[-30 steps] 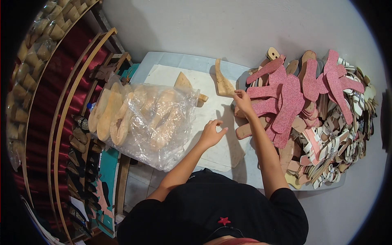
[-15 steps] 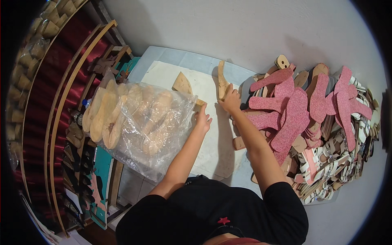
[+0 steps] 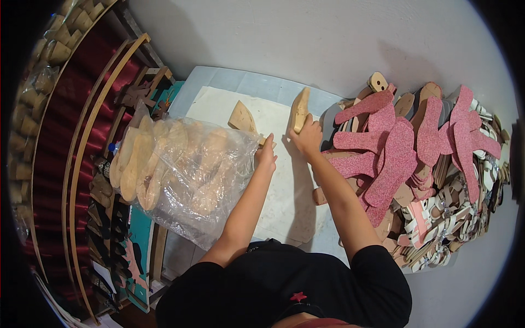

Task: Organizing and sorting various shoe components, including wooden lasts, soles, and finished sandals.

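Note:
My right hand (image 3: 307, 136) is closed around the thick end of a pale wooden shoe last (image 3: 299, 112). Its narrow toe points up and away from me, above the white paper (image 3: 279, 202). A second wooden shoe last (image 3: 242, 118) is at my left hand (image 3: 266, 156), whose fingers are closed at its near end. Part of that last is hidden behind the edge of a clear plastic bag (image 3: 186, 210). Several more wooden lasts (image 3: 131, 169) fill the bag, some poking out of its left side.
Pink glittery sole pieces (image 3: 391, 164) lie heaped at the right of the table (image 3: 213, 76), over piled sandals (image 3: 437, 229). A rack of shoe parts (image 3: 101, 188) stands at the left, beside a dark red curtain (image 3: 65, 136). A pale wall (image 3: 306, 38) rises behind.
The last in my right hand has turned, showing more of its broad side. My left hand has shifted slightly left, its fingers drawing closer around the other last's end.

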Motion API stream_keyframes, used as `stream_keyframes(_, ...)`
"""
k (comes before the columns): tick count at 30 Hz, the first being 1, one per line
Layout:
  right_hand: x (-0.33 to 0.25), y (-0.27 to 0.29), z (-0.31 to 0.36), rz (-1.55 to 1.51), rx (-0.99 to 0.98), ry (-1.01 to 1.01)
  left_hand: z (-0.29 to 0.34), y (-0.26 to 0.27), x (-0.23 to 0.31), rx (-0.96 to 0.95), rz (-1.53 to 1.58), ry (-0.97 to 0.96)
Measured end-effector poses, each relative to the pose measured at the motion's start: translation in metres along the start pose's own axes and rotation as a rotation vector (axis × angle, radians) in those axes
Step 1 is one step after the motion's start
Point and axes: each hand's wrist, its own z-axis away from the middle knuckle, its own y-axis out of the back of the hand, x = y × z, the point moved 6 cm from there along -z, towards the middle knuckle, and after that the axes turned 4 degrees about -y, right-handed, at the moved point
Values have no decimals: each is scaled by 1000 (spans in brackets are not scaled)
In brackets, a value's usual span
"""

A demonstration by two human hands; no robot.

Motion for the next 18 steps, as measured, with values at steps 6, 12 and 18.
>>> stream_keyframes(6,63,-28,6,-770,-131,-280,-22,-9,-1,-15,94,-62)
stream_keyframes(12,67,-32,100,-1865,-441,-474,18,-8,0,-107,161,-59)
stream_keyframes(18,65,33,153,-1912,-559,-367,91,-21,-18,-483,241,133)
